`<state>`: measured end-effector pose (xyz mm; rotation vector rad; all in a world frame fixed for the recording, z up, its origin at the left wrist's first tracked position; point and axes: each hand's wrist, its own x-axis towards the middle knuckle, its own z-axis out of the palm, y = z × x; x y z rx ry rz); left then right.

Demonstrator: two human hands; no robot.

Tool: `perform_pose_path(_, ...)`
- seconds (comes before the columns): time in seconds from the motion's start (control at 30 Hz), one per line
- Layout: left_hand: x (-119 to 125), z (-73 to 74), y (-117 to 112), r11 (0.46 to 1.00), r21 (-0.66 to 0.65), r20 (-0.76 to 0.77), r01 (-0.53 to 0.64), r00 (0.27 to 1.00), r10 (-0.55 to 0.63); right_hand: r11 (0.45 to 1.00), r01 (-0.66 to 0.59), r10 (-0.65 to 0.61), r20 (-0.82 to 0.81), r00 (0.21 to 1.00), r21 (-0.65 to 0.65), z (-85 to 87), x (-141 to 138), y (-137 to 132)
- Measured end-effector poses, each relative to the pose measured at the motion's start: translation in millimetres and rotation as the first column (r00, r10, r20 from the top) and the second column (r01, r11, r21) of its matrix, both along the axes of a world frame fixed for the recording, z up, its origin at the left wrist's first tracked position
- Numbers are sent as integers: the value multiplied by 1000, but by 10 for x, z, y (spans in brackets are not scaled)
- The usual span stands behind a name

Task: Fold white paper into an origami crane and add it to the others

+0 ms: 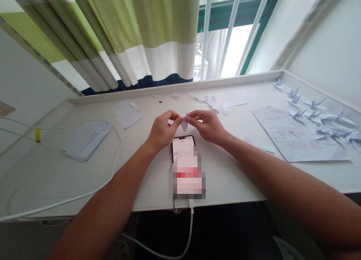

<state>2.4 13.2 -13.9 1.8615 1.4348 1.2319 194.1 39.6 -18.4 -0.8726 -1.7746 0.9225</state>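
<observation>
Your left hand [166, 127] and right hand [207, 127] pinched nearly closed on one small folded paper [184, 126]. It was white, with a sharp tip, over the surface [158, 173], just past the top of one phone [183, 146].

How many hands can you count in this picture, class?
2: the left hand and the right hand, both pinching the folded paper just beyond the phone.

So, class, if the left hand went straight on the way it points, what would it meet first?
Past the folded paper it holds, the left hand would likely meet the right hand; depth is unclear.
</observation>
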Motion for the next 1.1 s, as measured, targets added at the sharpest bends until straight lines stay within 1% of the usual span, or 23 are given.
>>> perform_pose_path(0.1, 7, 6, 0, 1000, -7, 14, 5, 1000, -5, 1000, -8, 8, -16, 1000, -9, -17, 1, 21)
perform_pose_path(0.3, 18, 29, -21, 999, -11, 20, 36, 999, -36, 990, -85, 74, -104, 992, -111, 7, 11, 2)
perform_pose_path(0.4, 24, 34, -30, 998, -19, 20, 54, 998, -53, 991, -85, 72, -121, 990, -104, 28, 26, -5)
perform_pose_path(0.57, 33, 62, -45, 999, -20, 34, 43, 999, -42, 983, -146, 126, -172, 977, -110, 31, 45, 17)
perform_pose_path(0.67, 36, 69, -48, 999, -17, 28, 40, 999, -40, 983, -138, 111, -206, 972, -123, 15, 35, 28)
perform_pose_path(0.8, 28, 36, -30, 997, -25, 57, 68, 996, -67, 982, -143, 109, -250, 962, -121, 11, 24, 34)
perform_pose_path(0.9, 15, 1, -11, 997, -31, 75, 74, 995, -72, 978, -140, 96, -264, 960, -152, 16, 27, 44)
perform_pose_path(0.97, 5, -11, -3, 998, -18, 85, 58, 995, -57, 976, -128, 75, -278, 958, -175, 14, 31, 53)
perform_pose_path(1.1, -5, -13, 5, 999, -20, 86, 26, 996, -24, 976, -133, 91, -232, 968, -173, 6, 42, 56)
